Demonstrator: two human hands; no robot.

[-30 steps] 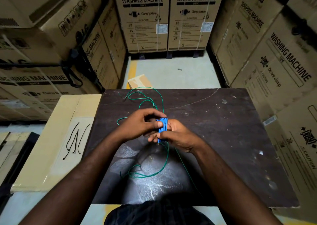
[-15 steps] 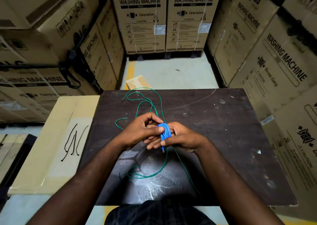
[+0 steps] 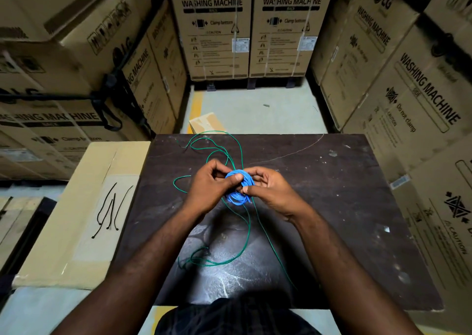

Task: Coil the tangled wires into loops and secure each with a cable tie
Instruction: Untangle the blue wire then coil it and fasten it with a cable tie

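A small coil of blue wire (image 3: 238, 187) is held above the middle of the dark table (image 3: 332, 194). My left hand (image 3: 209, 189) pinches its left side with the thumb on top. My right hand (image 3: 268, 189) grips its right side with curled fingers. A loose green wire (image 3: 249, 230) lies tangled on the table, looping from the far edge under my hands to the near side. Several black cable ties (image 3: 111, 210) lie on a flat cardboard box (image 3: 84, 207) to the left of the table.
Stacked washing machine cartons (image 3: 255, 28) wall in the table on the left, back and right. A small piece of cardboard (image 3: 205, 122) lies on the concrete floor behind the table.
The blue coil has turned from edge-on to nearly flat between my hands, showing its round loops. Both hands shifted slightly along its sides.
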